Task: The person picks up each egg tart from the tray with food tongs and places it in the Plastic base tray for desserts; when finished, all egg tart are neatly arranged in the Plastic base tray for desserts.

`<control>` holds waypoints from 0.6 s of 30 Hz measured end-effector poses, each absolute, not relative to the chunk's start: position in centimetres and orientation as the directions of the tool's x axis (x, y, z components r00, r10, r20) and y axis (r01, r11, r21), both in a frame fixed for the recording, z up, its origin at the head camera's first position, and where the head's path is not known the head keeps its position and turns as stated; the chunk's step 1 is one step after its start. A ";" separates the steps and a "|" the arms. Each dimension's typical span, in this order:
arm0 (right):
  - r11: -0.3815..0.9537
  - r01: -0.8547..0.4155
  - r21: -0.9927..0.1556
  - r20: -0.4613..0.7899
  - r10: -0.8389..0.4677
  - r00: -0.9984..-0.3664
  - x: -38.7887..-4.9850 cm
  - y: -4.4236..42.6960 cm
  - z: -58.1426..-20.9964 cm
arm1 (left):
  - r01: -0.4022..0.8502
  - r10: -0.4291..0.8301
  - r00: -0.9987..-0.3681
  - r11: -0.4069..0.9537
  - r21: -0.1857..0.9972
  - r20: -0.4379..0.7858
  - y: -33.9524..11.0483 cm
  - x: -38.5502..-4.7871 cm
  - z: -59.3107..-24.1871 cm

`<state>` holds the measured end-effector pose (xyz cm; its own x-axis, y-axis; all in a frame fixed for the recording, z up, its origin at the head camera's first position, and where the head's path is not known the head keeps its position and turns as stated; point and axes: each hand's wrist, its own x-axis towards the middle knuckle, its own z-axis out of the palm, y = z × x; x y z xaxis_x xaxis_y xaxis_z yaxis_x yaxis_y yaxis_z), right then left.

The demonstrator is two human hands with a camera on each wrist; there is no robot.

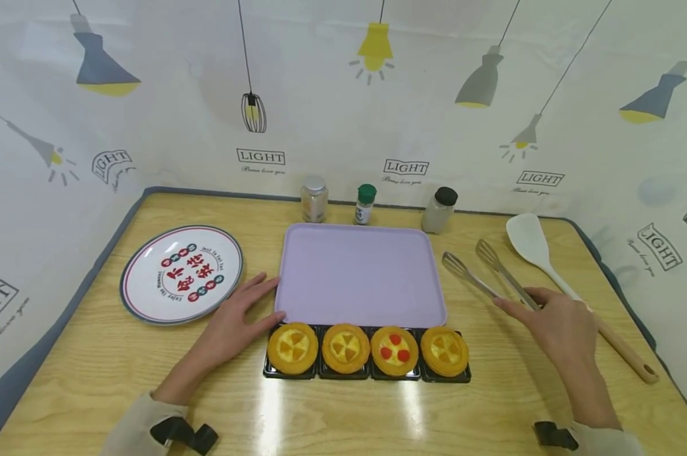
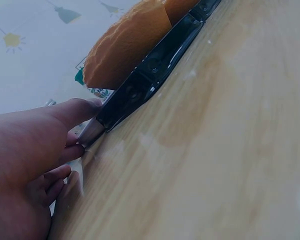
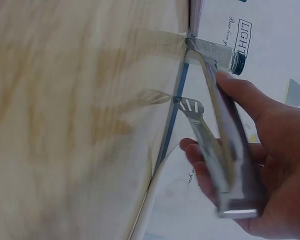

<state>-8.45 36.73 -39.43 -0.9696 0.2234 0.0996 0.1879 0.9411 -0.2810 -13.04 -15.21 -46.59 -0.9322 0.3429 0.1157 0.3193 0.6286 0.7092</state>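
Observation:
My left hand [image 1: 229, 326] touches the left edge of a lavender tray [image 1: 360, 272] with its thumb and fingers spread; the thumb is at the near left corner. Just in front of the tray, a row of black plastic cups [image 1: 319, 373] holds several egg tarts [image 1: 292, 348], one dotted with red pieces. In my right hand [image 1: 563, 329] is a pair of metal tongs [image 1: 506, 278], gripped between thumb and fingers, with slotted tips apart and pointing away from me. In the right wrist view the tongs [image 3: 230, 155] hold nothing between their tips.
A white plate [image 1: 149, 272] with red print lies at the left. Behind the tray stand a silver-lidded jar [image 1: 314, 202], a small green-capped bottle [image 1: 364, 206] and a black-lidded jar [image 1: 438, 212]. A white spatula [image 1: 532, 240] with a wooden handle lies at the right.

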 end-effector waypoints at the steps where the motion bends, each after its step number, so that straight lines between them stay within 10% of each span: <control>1: 0.941 0.185 -0.283 0.084 0.216 -0.973 -8.5 36.8 -39.5 | 0.320 0.343 -0.932 0.630 0.708 0.116 -15.2 -13.1 -46.6; 18: 0.920 0.221 -0.325 -0.039 0.220 -0.975 -8.5 37.4 -40.6 | 0.325 0.352 -0.929 0.621 0.713 0.117 -14.6 -13.2 -46.2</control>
<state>-8.50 37.36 -40.56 -0.9747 0.2200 -0.0387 0.2205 0.9197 -0.3249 -13.24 -14.60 -46.24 -0.9288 0.3516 0.1174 0.3252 0.6208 0.7133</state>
